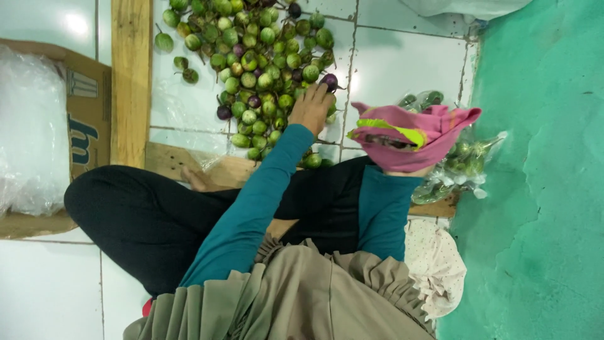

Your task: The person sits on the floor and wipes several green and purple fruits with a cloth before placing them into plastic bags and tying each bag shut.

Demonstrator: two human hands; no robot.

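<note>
My left hand reaches out in a teal sleeve and lies on the near edge of a pile of small round eggplants, mostly green with a few purple. Its fingertips touch a purple eggplant; whether they grip it is hidden. My right arm, also in teal, ends under a pink cloth with a yellow-green stripe, so the right hand itself is hidden. Just beyond the cloth lies a clear plastic bag filled with green eggplants.
I sit on white floor tiles, my black-clad leg bent to the left. A wooden plank and a cardboard box holding clear plastic lie left. A green wall stands right. Khaki fabric hangs below.
</note>
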